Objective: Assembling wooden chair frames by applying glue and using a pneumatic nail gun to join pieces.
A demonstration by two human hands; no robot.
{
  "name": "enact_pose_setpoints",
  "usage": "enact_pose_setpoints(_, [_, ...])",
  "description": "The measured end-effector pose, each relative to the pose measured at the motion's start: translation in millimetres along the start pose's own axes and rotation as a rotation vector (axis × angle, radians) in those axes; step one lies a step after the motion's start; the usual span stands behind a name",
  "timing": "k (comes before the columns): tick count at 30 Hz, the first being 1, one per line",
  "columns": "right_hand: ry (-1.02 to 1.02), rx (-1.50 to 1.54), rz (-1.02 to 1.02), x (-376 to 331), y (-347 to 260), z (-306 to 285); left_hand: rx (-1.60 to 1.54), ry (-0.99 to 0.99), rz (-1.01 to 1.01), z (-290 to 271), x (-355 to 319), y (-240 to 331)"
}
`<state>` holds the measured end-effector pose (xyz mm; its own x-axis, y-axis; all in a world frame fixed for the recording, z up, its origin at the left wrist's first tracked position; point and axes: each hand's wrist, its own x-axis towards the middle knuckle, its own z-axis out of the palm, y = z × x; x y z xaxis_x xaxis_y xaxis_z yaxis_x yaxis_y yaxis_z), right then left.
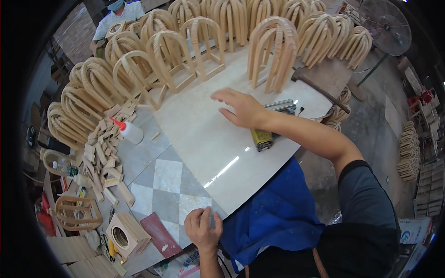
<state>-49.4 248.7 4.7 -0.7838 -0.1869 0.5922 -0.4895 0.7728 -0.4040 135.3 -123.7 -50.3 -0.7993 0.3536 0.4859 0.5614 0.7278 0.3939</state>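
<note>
My right hand (241, 109) hovers over the white board (199, 139) on the workbench, fingers stretched and thumb apart, holding nothing. Under that forearm lies a pneumatic nail gun (263, 139), its yellow and black body partly hidden and its metal magazine showing beyond the arm. My left hand (203, 228) rests at the bench's near edge, beside the checkered tiles, with bent, parted fingers and nothing visible in them. Ahead of my right hand, a group of arched wooden frames (273, 53) stands upright on the board.
More arched wooden frames (169, 58) line the far and left sides. A white glue bottle (132, 132) with a red nozzle lies near a heap of wood blocks (103, 150). A hammer (320, 92) sits at the right edge. Another person (118, 16) is at far left.
</note>
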Motion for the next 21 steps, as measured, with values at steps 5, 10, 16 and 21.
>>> enact_pose_setpoints(5, [0.203,-0.243,-0.229,-43,-1,-111,0.01,0.002,0.027,2,-2,-3])
enact_pose_setpoints(10, [0.393,-0.243,0.373,-27,15,-179,0.0,0.026,0.062,3,-2,4])
enact_pose_setpoints(16, [0.253,-0.496,0.565,6,47,-189,-0.177,-0.152,0.141,-26,-2,41])
enact_pose_setpoints(21, [0.178,-0.583,0.58,7,56,-184,-0.18,-0.728,0.123,-73,-37,49])
